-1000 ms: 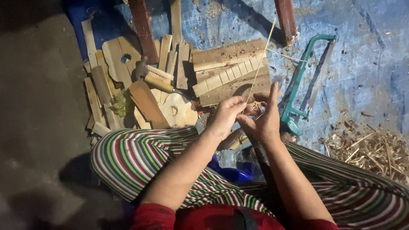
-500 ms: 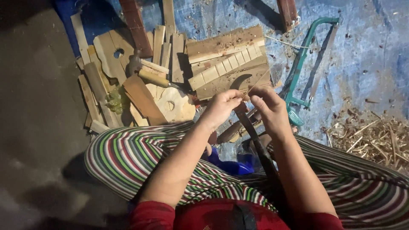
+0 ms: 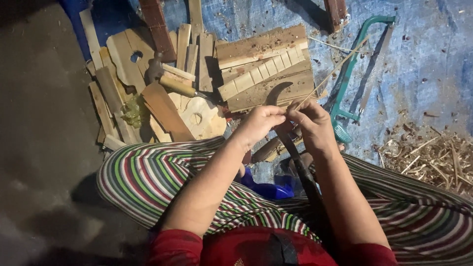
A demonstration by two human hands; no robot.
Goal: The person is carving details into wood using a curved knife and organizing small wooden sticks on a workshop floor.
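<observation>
My left hand [image 3: 260,123] and my right hand [image 3: 314,125] meet in front of my striped-trousered legs [image 3: 148,172]. Both pinch a thin pale bamboo stick [image 3: 335,69] that slants up and right from my fingers, over the green hacksaw. A dark curved blade [image 3: 276,93] rises just beyond my fingertips. Its long dark handle [image 3: 308,177] runs back under my right hand toward my lap. The stick seems to rest against the blade, but my fingers hide the contact.
A green-framed hacksaw [image 3: 345,93] lies to the right on the blue tarp [image 3: 423,64]. Several wooden boards and cut-out pieces [image 3: 261,64] are piled ahead, with a hammer [image 3: 172,84] among them. Wood shavings [image 3: 433,157] are heaped at right. Something blue [image 3: 271,189] sits between my legs.
The stick has swung from near upright to a lower slant toward the right. My hands stayed together at the blade, shifting slightly.
</observation>
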